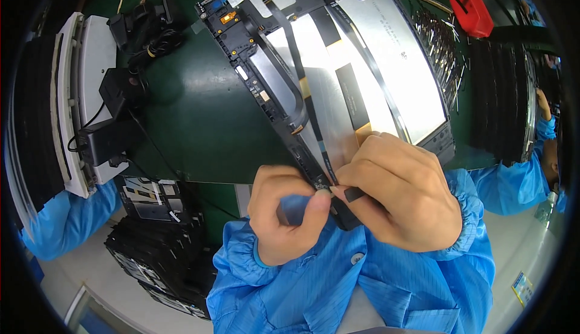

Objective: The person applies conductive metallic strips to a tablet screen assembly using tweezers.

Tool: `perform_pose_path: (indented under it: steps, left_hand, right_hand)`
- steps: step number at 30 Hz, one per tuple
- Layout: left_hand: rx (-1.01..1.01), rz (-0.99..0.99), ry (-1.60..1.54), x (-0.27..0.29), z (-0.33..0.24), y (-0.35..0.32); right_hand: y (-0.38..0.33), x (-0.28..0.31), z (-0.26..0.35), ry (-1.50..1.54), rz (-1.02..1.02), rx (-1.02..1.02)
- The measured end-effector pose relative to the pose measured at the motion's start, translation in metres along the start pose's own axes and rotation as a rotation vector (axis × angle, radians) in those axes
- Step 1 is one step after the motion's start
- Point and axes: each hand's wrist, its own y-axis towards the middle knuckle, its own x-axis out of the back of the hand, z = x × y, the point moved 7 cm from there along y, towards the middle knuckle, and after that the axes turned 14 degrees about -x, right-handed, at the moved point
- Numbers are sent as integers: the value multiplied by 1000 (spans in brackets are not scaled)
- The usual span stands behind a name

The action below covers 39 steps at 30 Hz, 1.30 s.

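An opened tablet housing [417, 56], black-framed with silver battery panels and exposed flat cables, lies slanted on the green table, its near corner close to my body. My left hand [284, 216] is closed at that near edge, thumb and forefinger gripping the frame beside a small connector area. Beside it, my right hand [405, 192] pinches a small black strip [354, 195] between thumb and fingers. A dark flat ribbon cable [309, 107] runs down the housing to between my fingertips. Whether the strip belongs to this cable is hidden.
Black power adapters [115, 95] with cords lie left on the table [199, 122], near a white rack [96, 62]. A heap of small metal pieces [440, 50] and a red bin [470, 6] are right. Stacked dark panels [498, 98] stand beyond; more tablet housings [157, 249] are stacked lower left.
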Motion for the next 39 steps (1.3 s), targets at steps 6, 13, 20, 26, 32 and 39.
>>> perform_pose_path:
  steps: [6, 13, 20, 26, 32, 39]
  left_hand:
    - [49, 79, 80, 4, 0, 9]
    - [174, 131, -75, 2, 10, 2]
    - [300, 424, -247, 4, -1, -33]
    - [230, 148, -272, 5, -10, -24]
    - [95, 206, -174, -5, -32, -2]
    - [-722, -95, 360, -9, -56, 10]
  right_hand:
    - [-2, -2, -2, -9, 26, 27]
    - [-6, -6, 12, 125, 75, 84]
    - [-6, -2, 1, -158, -12, -48]
    - [-15, 6, 6, 284, 1, 164]
    - [-19, 12, -3, 379, 45, 170]
    - [-32, 35, 9, 249, -141, 394]
